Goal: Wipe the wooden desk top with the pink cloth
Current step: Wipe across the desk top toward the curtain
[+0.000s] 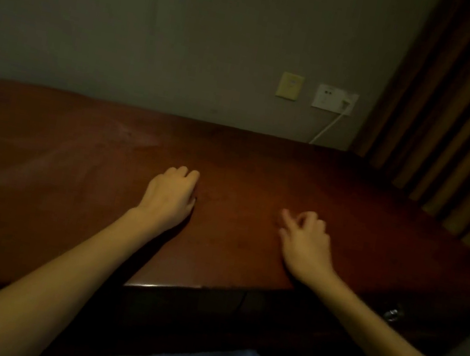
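The wooden desk top (78, 169) is dark reddish-brown and fills the middle of the view. My left hand (172, 195) rests on it near the centre, knuckles up, fingers curled under, with nothing visible in it. My right hand (304, 240) lies on the desk a little to the right and nearer me. Its forefinger and thumb stretch out to the left and its other fingers are bent, and it holds nothing that I can see. No pink cloth shows in this dim view.
The desk's back edge meets a grey wall with a yellow plate (289, 86) and a white socket (334, 98), from which a white cable (328, 128) drops behind the desk. Striped curtains (463, 124) hang at the right. A drawer handle (391, 314) shows below the front edge.
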Demonstrator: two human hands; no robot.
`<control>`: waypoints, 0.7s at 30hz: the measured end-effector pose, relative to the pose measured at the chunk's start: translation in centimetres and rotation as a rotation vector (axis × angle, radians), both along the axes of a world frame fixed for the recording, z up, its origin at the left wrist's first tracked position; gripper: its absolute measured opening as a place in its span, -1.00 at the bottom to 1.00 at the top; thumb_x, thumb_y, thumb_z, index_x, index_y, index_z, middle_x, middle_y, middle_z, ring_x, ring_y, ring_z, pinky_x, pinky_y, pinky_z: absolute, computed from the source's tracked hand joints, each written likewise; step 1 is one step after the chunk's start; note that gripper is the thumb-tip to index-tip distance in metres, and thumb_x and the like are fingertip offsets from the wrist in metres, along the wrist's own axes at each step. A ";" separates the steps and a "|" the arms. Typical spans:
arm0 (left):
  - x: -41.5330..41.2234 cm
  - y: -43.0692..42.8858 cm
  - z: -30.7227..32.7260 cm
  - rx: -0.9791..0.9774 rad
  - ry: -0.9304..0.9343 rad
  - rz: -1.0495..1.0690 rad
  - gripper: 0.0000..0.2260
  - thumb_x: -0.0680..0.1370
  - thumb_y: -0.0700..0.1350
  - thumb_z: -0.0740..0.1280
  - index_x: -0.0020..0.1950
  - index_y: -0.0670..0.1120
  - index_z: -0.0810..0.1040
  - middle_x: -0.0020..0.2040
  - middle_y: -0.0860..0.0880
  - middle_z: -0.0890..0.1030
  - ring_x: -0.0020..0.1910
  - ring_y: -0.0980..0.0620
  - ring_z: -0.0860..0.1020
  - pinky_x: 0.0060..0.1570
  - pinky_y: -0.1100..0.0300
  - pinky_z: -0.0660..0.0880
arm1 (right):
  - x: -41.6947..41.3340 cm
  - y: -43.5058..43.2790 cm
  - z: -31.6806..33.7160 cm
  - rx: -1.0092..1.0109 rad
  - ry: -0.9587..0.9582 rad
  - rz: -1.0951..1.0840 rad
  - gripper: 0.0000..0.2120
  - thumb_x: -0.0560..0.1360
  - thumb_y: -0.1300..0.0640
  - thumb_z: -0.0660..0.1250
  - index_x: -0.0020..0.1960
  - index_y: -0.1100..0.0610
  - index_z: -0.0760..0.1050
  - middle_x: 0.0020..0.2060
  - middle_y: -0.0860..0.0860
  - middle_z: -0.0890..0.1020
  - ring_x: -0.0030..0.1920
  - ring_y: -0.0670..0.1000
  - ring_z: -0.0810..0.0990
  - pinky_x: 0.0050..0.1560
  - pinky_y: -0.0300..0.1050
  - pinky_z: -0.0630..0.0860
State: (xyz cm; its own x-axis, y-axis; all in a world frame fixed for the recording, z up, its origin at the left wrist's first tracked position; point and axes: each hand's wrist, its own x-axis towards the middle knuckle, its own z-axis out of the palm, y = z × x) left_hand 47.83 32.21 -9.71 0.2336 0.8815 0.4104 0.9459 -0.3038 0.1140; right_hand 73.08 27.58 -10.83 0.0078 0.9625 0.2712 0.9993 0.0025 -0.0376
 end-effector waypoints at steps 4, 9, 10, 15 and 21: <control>-2.0 -0.9 0.2 0.000 -0.005 0.088 -0.83 0.57 -0.11 0.23 0.13 -0.10 0.39 0.09 -0.10 0.47 0.08 -0.13 0.46 -0.14 0.09 0.40 | -10.5 -5.3 0.1 -0.002 -0.011 0.520 -0.54 0.62 -0.05 0.01 0.51 -0.06 0.10 0.25 0.05 0.26 0.18 0.09 0.28 0.13 0.00 0.31; -2.7 -2.0 0.0 0.022 -0.030 0.130 -0.87 0.57 -0.10 0.24 0.08 -0.08 0.38 0.05 -0.07 0.47 0.04 -0.09 0.46 -0.21 0.15 0.38 | -7.6 -2.4 0.6 -0.033 0.011 0.600 -0.56 0.62 -0.03 0.05 0.50 -0.11 0.15 0.27 0.05 0.29 0.20 0.10 0.30 0.19 -0.02 0.32; -2.8 -2.1 -0.1 0.025 -0.031 0.141 -0.88 0.58 -0.10 0.23 0.08 -0.08 0.38 0.05 -0.07 0.47 0.03 -0.08 0.46 -0.22 0.16 0.37 | -5.1 0.2 0.7 -0.033 -0.018 0.486 -0.57 0.62 -0.02 0.07 0.49 -0.11 0.18 0.29 0.08 0.30 0.23 0.12 0.31 0.22 -0.03 0.32; -3.4 -2.7 -0.8 0.035 -0.042 0.190 -0.87 0.59 -0.09 0.20 0.10 -0.09 0.38 0.05 -0.08 0.47 0.02 -0.09 0.46 -0.21 0.14 0.39 | 6.8 11.0 1.6 -0.094 0.095 -0.167 -0.58 0.64 -0.05 0.02 0.48 -0.03 0.23 0.28 0.14 0.29 0.26 0.17 0.30 0.26 0.01 0.28; -3.2 -2.5 -0.7 0.050 -0.059 0.234 -0.85 0.58 -0.09 0.20 0.12 -0.11 0.38 0.06 -0.09 0.47 0.05 -0.11 0.45 -0.19 0.11 0.38 | -6.3 6.2 1.1 -0.071 -0.003 0.477 -0.59 0.62 -0.04 0.08 0.47 -0.12 0.23 0.28 0.10 0.30 0.23 0.12 0.31 0.24 -0.01 0.31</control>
State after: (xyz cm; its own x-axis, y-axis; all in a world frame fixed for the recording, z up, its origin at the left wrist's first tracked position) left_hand 44.58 29.68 -10.39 -0.0004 0.8871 0.4616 0.9833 -0.0838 0.1619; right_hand 66.81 33.74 -9.72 -0.4402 0.8745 0.2037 0.8872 0.4585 -0.0512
